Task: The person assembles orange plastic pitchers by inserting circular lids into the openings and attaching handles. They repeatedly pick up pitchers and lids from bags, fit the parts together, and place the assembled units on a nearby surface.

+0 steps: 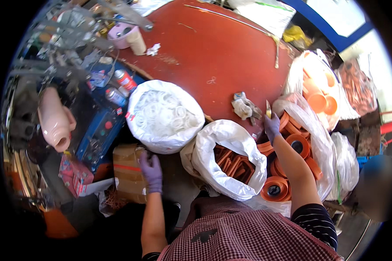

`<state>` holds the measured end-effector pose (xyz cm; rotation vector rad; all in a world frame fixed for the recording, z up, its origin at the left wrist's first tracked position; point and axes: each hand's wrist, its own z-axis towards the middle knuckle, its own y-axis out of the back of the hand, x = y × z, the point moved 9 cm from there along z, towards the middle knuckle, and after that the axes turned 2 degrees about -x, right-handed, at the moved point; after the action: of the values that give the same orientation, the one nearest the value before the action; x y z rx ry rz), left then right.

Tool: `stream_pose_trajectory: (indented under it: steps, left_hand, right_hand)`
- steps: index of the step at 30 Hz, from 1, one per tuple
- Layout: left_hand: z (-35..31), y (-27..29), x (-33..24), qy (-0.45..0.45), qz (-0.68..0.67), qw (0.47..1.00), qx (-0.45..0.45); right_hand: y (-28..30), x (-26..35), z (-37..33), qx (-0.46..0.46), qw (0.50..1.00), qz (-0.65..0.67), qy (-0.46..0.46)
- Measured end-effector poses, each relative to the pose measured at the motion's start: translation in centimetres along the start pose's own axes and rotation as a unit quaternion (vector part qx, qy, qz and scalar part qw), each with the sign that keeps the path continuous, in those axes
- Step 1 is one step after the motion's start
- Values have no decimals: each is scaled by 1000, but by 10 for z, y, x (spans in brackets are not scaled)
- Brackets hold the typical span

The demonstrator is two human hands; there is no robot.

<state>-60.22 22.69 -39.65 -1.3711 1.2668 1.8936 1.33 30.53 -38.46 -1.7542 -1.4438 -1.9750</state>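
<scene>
My right hand (272,126), in a purple glove, is closed around a small yellow-handled knife (268,110) whose short tip points up and away. It is at the table's near right edge, beside a crumpled grey-white work glove or rag (245,107). Just below and right of this hand lie orange round plastic parts (298,145) in a clear plastic bag. My left hand (151,171), also gloved in purple, holds nothing, with its fingers apart. It hovers by the right side of a brown cardboard box (128,179) with red tape.
A white sack of clear rings (133,124) stands beside another white sack (202,167) with orange-brown strips. Beyond them spreads a red tabletop (196,56). Machinery with a pinkish moulded part (54,117) is left; bagged orange cups (316,102) are right, near a person (376,187).
</scene>
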Motion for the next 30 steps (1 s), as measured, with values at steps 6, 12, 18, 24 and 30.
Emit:
stream_pose_trajectory:
  steps: [6,12,18,24,30]
  left_hand:
    - [-8,-172,-114,-127,-10,975,181]
    - [87,-306,-160,-190,74,963,179]
    - [130,-404,-150,-143,228,949,161]
    - [136,-436,-134,-162,347,905,183]
    - [148,-448,-117,-176,392,876,221]
  right_hand:
    - [-25,-65,80,-47,999,-13,-1]
    - [-77,-85,77,56,972,204,-105]
    - [-70,-86,73,51,969,221,-99]
    - [-68,-90,75,32,972,220,-78]
    - [-71,-91,71,45,972,204,-111]
